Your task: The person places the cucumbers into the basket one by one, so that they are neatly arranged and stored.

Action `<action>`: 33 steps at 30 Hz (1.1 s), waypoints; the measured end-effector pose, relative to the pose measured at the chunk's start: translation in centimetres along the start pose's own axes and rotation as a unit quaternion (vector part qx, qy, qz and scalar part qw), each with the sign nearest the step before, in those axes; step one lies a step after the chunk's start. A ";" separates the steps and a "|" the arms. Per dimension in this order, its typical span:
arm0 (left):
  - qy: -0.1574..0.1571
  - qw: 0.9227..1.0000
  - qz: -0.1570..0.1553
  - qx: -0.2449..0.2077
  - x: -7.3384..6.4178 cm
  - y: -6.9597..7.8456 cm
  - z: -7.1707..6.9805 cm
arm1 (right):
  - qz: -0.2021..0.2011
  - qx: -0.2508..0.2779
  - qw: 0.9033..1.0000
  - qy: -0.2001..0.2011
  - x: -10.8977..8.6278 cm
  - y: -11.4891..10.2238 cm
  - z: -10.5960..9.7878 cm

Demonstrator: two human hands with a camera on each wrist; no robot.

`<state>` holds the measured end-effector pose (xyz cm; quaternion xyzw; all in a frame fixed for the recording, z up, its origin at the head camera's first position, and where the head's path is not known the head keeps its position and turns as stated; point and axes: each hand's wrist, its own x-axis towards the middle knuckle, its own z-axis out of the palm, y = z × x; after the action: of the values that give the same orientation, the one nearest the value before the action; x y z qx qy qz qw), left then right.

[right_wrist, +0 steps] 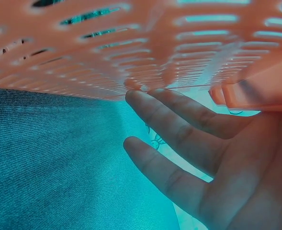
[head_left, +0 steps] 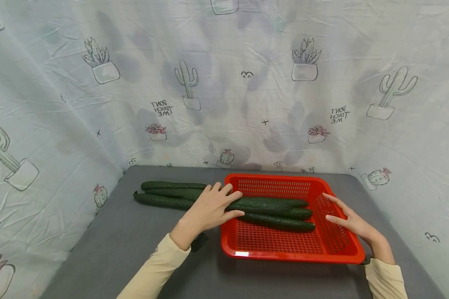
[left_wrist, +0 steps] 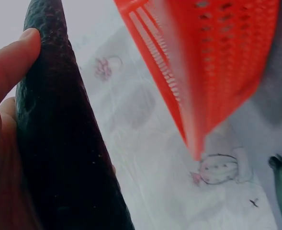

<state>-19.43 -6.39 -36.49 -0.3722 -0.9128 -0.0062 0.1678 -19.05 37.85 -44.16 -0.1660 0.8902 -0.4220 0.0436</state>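
Observation:
My left hand is over the left rim of the red plastic basket, gripping a dark green cucumber. The thumb lies along the cucumber's skin in the left wrist view. Inside the basket, several cucumbers lie side by side, their left ends hidden by the hand. My right hand straddles the basket's right wall, with the thumb and one finger inside the rim. In the right wrist view, more fingers stretch along the outside, under the slotted wall.
More cucumbers lie on the grey table left of the basket, partly behind the left hand. A pale cloth printed with potted cacti hangs behind the table and along both sides.

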 end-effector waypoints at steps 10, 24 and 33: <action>-0.060 0.998 0.011 0.009 3.1 2.4 -0.4 | 0.005 0.009 1.000 -0.002 -0.1 0.4 0.0; -0.140 0.989 -0.040 0.040 6.4 6.9 0.8 | 0.005 0.015 1.000 -0.003 0.1 0.4 -0.1; -0.176 0.981 -0.063 0.042 8.1 8.4 2.1 | 0.016 0.013 1.000 -0.004 0.2 0.3 -0.1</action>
<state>-19.71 5.48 -36.92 -0.3020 -0.9491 0.0873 0.0191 -19.37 38.06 -44.32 -0.1530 0.8872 -0.4317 0.0559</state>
